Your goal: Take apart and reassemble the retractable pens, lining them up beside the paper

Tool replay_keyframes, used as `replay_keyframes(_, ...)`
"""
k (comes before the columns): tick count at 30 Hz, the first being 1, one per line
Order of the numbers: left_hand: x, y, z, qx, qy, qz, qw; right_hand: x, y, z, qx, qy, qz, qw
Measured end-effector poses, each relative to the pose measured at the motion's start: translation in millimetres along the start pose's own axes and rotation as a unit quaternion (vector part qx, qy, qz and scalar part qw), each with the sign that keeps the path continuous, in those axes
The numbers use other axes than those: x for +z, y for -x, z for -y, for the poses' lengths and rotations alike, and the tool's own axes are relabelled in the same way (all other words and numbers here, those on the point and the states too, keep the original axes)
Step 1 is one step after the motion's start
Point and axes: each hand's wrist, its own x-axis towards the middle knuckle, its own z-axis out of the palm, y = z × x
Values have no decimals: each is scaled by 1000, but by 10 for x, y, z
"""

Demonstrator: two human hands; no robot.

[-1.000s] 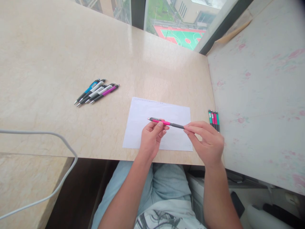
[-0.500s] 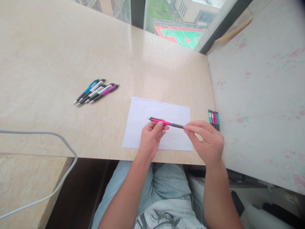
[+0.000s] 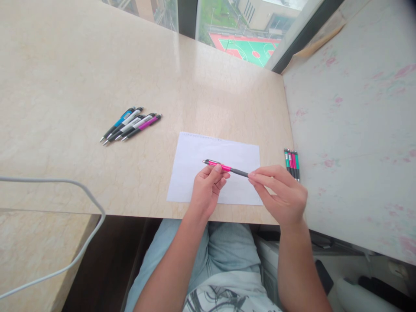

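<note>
A pink pen with a dark grip point(image 3: 224, 167) is held level over a white sheet of paper point(image 3: 201, 151) on the beige table point(image 3: 97, 65). My left hand point(image 3: 208, 188) pinches its pink barrel from below. My right hand point(image 3: 281, 195) pinches the dark tip end with thumb and fingers. Both hands hover above the sheet's near half.
Several pens with white, blue and magenta barrels point(image 3: 130, 123) lie in a row to the left. Several pink and green pens point(image 3: 291, 162) lie at the table's right edge. A white cable point(image 3: 65, 184) loops at the near left. A window point(image 3: 247, 26) lies beyond.
My right hand's fingers have shifted a little to the left along the pen's dark end. The pen and left hand have barely moved.
</note>
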Motion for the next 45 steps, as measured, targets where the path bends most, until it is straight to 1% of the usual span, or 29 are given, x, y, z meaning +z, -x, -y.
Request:
replay_keyframes(2,3,3,-6,4,-5,1,1000,1,4,2,18,-2,-3,1000)
replay_keyframes(4,7,6,-11,7,-14,3,1000,1,10,6,54,5,-2,999)
replay_keyframes(7,14,15,-12,18,-25,11,999,-3,23,5,114,30,21,993)
replay_keyframes(11,17,29,0,28,-34,32,999,-3,56,-18,165,46,41,984)
replay_keyframes(13,15,30,6,29,-37,39,998,4,76,-33,189,27,38,981)
replay_keyframes(16,13,22,9,30,-35,28,999,23,99,-53,220,-37,48,974)
replay_keyframes(18,14,16,6,31,-34,18,999,33,106,-59,224,-58,54,971)
replay_keyframes(23,16,13,10,35,-42,19,998,34,93,-51,215,-10,47,975)
replay_keyframes(27,4,4,18,38,-42,17,998,38,92,-69,236,-51,79,967)
replay_keyframes(29,-4,-4,19,41,-41,11,998,47,103,-81,239,-69,81,965)
replay_keyframes(33,-10,-8,21,40,-50,14,998,67,119,-86,235,-43,82,967)
replay_keyframes(36,-1,1,18,40,-51,18,998,80,109,-82,253,-65,100,960)
replay_keyframes(38,9,7,12,42,-48,16,998,90,100,-76,252,-79,95,960)
replay_keyframes(42,22,14,13,42,-55,11,998,109,97,-56,248,-56,79,964)
replay_keyframes(45,18,13,27,41,-61,13,997,121,101,-54,259,-66,97,959)
